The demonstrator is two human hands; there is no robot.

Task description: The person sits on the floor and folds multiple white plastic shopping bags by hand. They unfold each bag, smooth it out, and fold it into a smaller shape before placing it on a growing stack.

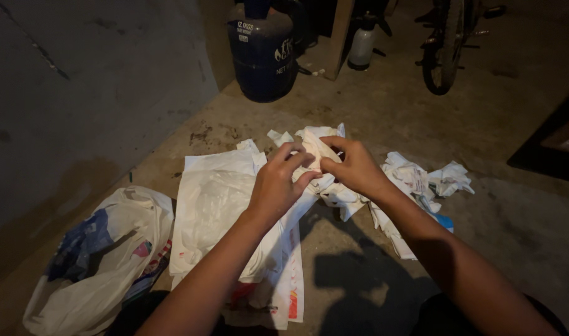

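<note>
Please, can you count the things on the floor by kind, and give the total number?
White plastic bag held in both hands: 1
Flattened bags stacked on the floor: 1 pile, count unclear
Stuffed bag: 1
Crumpled bags: 1 heap, count unclear
Dark blue gas cylinder: 1
White spray bottle: 1
Bicycle wheel: 1
Total: 7

Plastic bags [219, 199] on concrete floor [384, 112]

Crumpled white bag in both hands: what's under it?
Under the crumpled white bag, flattened white plastic bags lie on the concrete floor. Left hand and right hand cover whatever lies directly beneath.
</note>
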